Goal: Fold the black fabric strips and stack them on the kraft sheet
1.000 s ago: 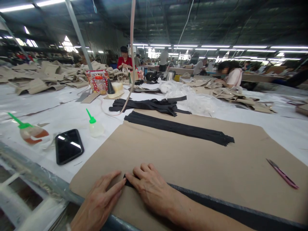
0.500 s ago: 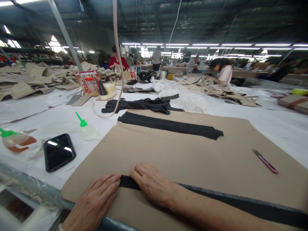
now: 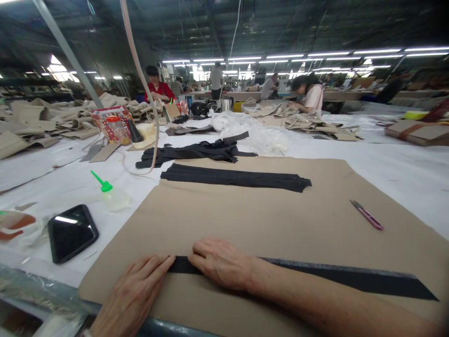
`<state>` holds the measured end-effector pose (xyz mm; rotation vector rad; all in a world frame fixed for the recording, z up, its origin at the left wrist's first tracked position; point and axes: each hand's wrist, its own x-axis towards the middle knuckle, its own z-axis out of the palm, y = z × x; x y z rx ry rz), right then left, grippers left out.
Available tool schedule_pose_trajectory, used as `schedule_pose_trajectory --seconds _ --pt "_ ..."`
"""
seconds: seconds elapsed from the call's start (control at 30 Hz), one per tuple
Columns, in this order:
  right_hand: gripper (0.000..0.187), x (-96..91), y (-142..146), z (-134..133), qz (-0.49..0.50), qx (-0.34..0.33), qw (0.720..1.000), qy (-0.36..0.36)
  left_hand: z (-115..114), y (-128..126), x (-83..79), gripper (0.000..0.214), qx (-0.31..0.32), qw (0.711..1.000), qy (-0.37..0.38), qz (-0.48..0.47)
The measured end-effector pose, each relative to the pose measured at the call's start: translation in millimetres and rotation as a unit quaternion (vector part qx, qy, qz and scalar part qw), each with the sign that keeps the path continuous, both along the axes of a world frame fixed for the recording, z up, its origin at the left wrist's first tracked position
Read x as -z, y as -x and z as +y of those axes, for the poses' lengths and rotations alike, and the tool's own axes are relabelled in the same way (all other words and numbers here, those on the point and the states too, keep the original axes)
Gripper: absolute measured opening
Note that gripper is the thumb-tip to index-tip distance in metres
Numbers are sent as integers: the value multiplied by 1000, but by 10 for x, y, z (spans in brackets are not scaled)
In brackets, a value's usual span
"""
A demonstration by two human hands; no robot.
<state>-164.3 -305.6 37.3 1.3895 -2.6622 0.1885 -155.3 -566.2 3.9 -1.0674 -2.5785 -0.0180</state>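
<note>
Black strip [image 3: 343,275], from the head camera, lying lengthwise across the near part of a large brown sheet [image 3: 252,215], with a grey band along its far edge and a slanted right end. At its left end, left hand [image 3: 135,290] laid flat and unclenched, with fingers straight and close together, touching the strip with fingertips. Just beside, right hand [image 3: 220,264] resting on the strip with curled fingers; tips hidden, so impossible to say whether pinching or only pressing. Farther back on the brown sheet, neat bundle of black strips [image 3: 235,178]; behind that, looser black pile [image 3: 196,152]. Toward the right, pink-handled snips [image 3: 367,215]. Left of the brown sheet, on white table cover [image 3: 140,189], dark phone [image 3: 73,234] near green-nozzled bottle [image 3: 115,198]. Beyond, crumpled clear plastic [image 3: 252,133], tan pieces [image 3: 315,125] in heaps, and co-workers [image 3: 157,91], one in a red top, under rows of ceiling lights [image 3: 280,56].
</note>
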Motion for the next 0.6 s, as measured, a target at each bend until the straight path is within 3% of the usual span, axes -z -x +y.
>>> schedule_pose_trajectory --seconds 0.2,0.6 --pt "11 6 -50 88 -19 5 1000 8 49 -9 -47 46 -5 1000 9 -30" --pt "10 -53 -124 207 -10 -1 1000 5 121 -30 -119 60 6 999 50 1"
